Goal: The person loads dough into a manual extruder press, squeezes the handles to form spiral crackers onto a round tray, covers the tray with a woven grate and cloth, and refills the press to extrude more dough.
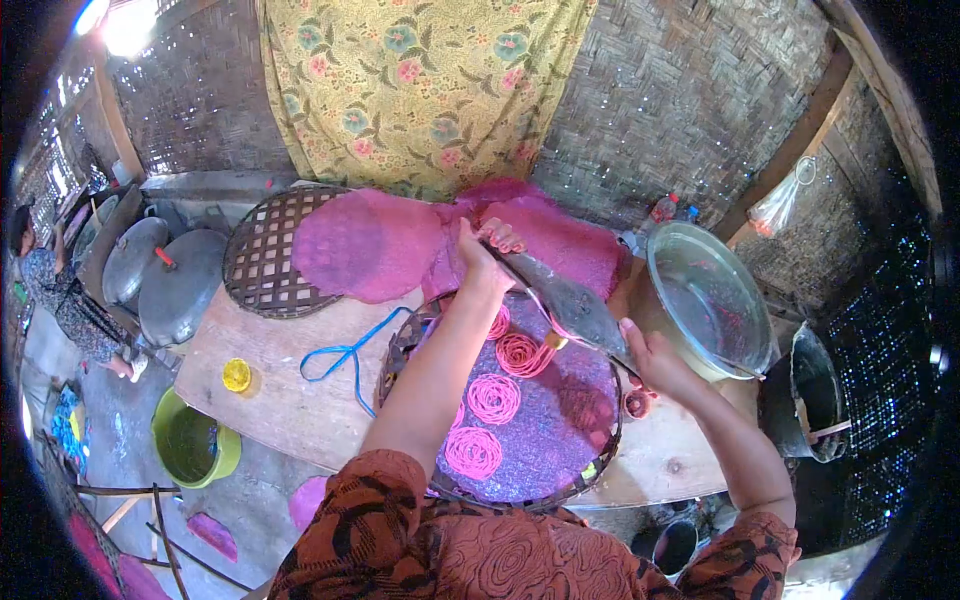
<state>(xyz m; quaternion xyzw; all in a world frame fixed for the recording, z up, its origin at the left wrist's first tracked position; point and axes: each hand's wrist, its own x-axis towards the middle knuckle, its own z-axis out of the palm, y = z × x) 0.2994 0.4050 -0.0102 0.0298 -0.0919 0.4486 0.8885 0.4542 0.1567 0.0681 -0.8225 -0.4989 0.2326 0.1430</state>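
My left hand point(490, 250) grips the upper left end of a dark, flat press tool point(570, 302), its fingers wrapped round the end. At the tool's lower right end, my right hand point(650, 358) is closed round the handle. The tool is tilted above a round woven tray point(540, 440) with a purple, speckled surface. Coiled pink strands lie on the tray, among them a lower coil point(472, 453) and a middle coil point(493, 399). A redder coil point(522, 354) lies below the tool, beside a small yellowish piece point(556, 340) at the tool's edge.
Pink cloth point(560, 235) and a lattice tray point(270, 250) lie at the back of the wooden table point(280, 400). A large basin point(710, 300) and a dark bucket point(815, 390) stand right. A blue strap point(345, 350) and yellow container point(237, 375) lie left. Another person point(65, 290) is far left.
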